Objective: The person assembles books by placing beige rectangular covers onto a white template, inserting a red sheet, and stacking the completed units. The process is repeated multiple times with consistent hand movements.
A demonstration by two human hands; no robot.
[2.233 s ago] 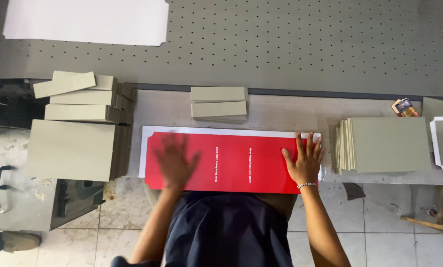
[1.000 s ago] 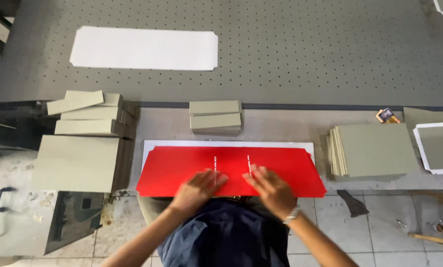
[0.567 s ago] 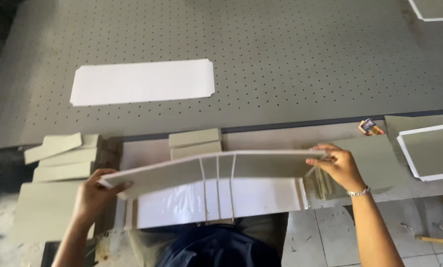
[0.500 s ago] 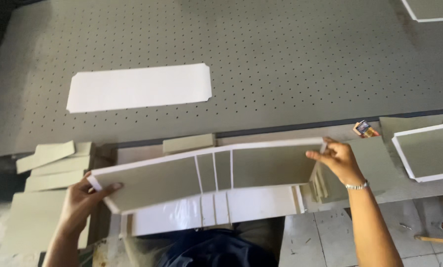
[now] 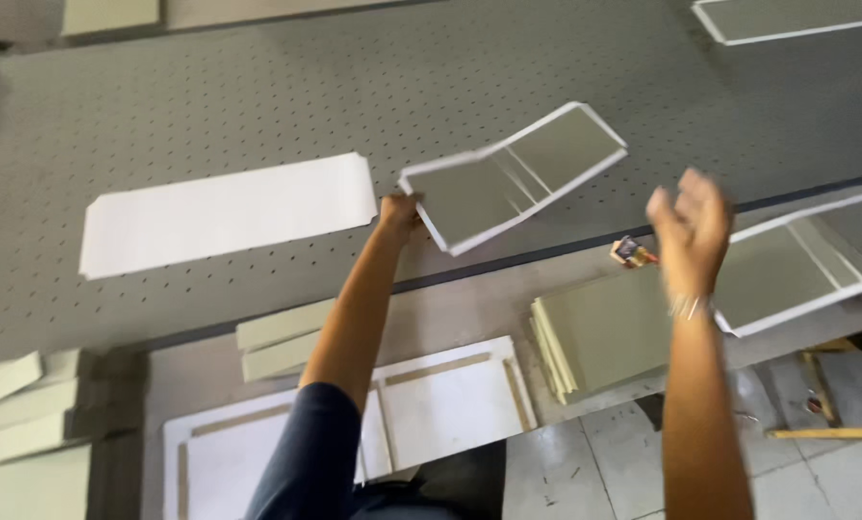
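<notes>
Left hand (image 5: 399, 213) pinches the near corner of a folded grey board cover (image 5: 513, 175) with white edging, held tilted over the perforated grey table (image 5: 257, 87). Right hand (image 5: 691, 223) is blurred, fingers spread, holding nothing, just right of the cover. White sheet (image 5: 224, 212) lies left of it; grey board stack (image 5: 609, 332) below.

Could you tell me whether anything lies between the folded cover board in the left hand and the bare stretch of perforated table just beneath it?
Nothing visible does. The left hand holds the folded cover board over bare perforated table. The white sheet lies off to the left, apart. The right hand is raised, open, holding nothing.
</notes>
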